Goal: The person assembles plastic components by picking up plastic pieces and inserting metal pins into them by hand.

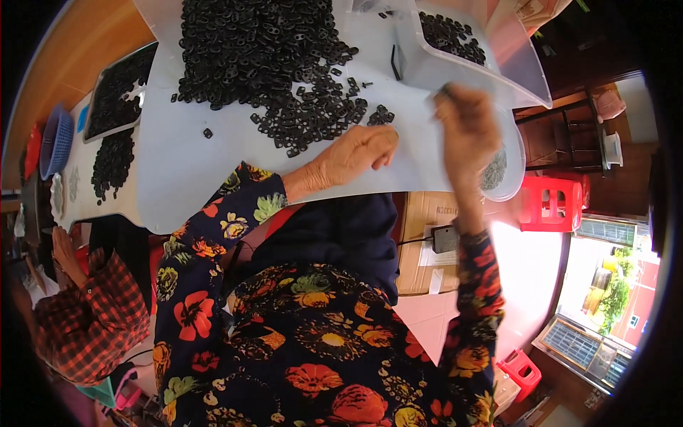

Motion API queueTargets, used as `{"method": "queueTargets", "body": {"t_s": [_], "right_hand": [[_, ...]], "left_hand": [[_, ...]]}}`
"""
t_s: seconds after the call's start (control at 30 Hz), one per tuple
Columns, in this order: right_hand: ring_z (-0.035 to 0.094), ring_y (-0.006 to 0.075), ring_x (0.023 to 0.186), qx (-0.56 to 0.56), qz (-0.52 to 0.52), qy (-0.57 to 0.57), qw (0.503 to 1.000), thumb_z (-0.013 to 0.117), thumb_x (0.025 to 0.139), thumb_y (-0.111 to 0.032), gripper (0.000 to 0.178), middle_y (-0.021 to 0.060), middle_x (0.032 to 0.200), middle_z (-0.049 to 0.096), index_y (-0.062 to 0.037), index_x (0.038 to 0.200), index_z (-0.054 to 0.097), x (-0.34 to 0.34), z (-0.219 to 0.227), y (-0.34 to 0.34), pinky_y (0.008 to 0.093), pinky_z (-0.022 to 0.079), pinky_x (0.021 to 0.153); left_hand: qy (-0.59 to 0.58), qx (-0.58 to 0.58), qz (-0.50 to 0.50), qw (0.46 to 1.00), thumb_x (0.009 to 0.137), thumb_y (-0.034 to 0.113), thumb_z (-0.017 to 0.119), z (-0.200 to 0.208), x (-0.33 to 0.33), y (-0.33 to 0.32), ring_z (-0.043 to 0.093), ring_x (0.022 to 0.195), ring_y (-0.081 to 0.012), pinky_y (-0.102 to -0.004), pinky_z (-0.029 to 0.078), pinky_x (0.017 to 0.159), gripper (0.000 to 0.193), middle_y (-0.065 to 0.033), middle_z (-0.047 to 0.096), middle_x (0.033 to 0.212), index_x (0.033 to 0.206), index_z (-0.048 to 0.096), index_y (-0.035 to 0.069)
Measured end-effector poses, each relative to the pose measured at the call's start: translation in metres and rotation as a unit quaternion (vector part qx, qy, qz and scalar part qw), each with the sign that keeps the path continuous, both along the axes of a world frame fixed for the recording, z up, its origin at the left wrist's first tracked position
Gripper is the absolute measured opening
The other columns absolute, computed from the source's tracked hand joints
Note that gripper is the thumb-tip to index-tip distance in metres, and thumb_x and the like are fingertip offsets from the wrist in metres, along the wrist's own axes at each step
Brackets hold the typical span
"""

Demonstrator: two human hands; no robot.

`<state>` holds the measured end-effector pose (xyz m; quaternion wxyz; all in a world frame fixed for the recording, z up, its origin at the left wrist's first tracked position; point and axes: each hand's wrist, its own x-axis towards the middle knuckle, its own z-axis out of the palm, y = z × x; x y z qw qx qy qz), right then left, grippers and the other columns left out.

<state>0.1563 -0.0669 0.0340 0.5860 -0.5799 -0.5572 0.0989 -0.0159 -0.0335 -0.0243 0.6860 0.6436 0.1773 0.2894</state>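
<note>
My left hand rests at the near edge of the white tray table, fingers curled inward; whatever is between them is hidden. Just beyond it lie small black two-holed plastic pieces, spilling from a big heap. A little cluster of the same pieces sits by my left fingers. Raised in front of the clear plastic bin, my right hand is smeared by motion. Its fingers are pinched together, with something dark at the tips that I cannot make out.
The clear bin holds more black pieces. A round clear tub with small greyish bits stands at the right edge. A bent black rod lies beside the bin. To the left, a person in a checked shirt sits near another tray.
</note>
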Motion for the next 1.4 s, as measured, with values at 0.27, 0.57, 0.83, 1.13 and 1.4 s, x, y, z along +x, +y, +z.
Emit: {"method": "queueTargets", "body": {"t_s": [0.27,0.57,0.83,1.13,1.4], "right_hand": [[0.051,0.0051,0.06,0.107,0.036,-0.138,0.984,0.071,0.082,-0.01,0.009,-0.0007,0.07,0.061,-0.0059,0.09,0.068,-0.005,0.057,0.058,0.0206,0.041,0.052],[0.057,0.0163,0.063,-0.175,0.29,-0.182,0.923,0.066,0.075,0.003,0.017,0.0074,0.078,0.063,-0.0007,0.091,0.065,-0.035,-0.029,0.07,0.0285,0.048,0.058],[0.053,0.0167,0.057,-0.189,0.309,-0.232,0.903,0.07,0.073,-0.001,0.015,0.0089,0.067,0.058,-0.0001,0.087,0.065,-0.034,-0.034,0.071,0.0299,0.045,0.054],[0.057,0.0262,0.058,-0.191,0.192,-0.216,0.938,0.067,0.08,-0.011,0.014,0.0141,0.07,0.062,0.0005,0.087,0.066,-0.003,-0.037,0.065,0.0348,0.047,0.058],[0.062,0.0292,0.073,-0.217,0.219,-0.304,0.901,0.065,0.075,-0.003,0.013,0.0147,0.08,0.061,0.0005,0.087,0.063,-0.007,-0.039,0.066,0.037,0.05,0.069]], "left_hand": [[0.05,-0.003,-0.029,0.998,0.098,0.029,0.037,-0.002,-0.013,-0.01,0.044,0.06,-0.0116,-0.027,0.041,0.059,0.039,-0.0026,0.045,0.064,0.072,0.045,0.001],[0.055,0.025,-0.039,0.997,0.095,0.026,0.043,-0.004,-0.01,-0.011,0.041,0.059,-0.0141,-0.0297,0.041,0.059,0.033,-0.0055,0.045,0.061,0.077,0.049,0.0],[0.052,0.016,-0.04,0.998,0.094,0.024,0.044,-0.003,-0.011,-0.01,0.039,0.058,-0.0151,-0.0312,0.04,0.059,0.029,-0.0059,0.043,0.061,0.079,0.05,-0.001],[0.055,0.021,-0.037,0.998,0.095,0.023,0.044,-0.005,-0.009,-0.01,0.038,0.057,-0.0129,-0.0292,0.038,0.057,0.032,-0.0037,0.041,0.059,0.072,0.044,0.0],[0.059,0.016,-0.029,0.998,0.095,0.024,0.044,-0.002,-0.006,-0.011,0.044,0.058,-0.0125,-0.0288,0.041,0.058,0.034,-0.004,0.045,0.06,0.072,0.046,-0.001]]}}
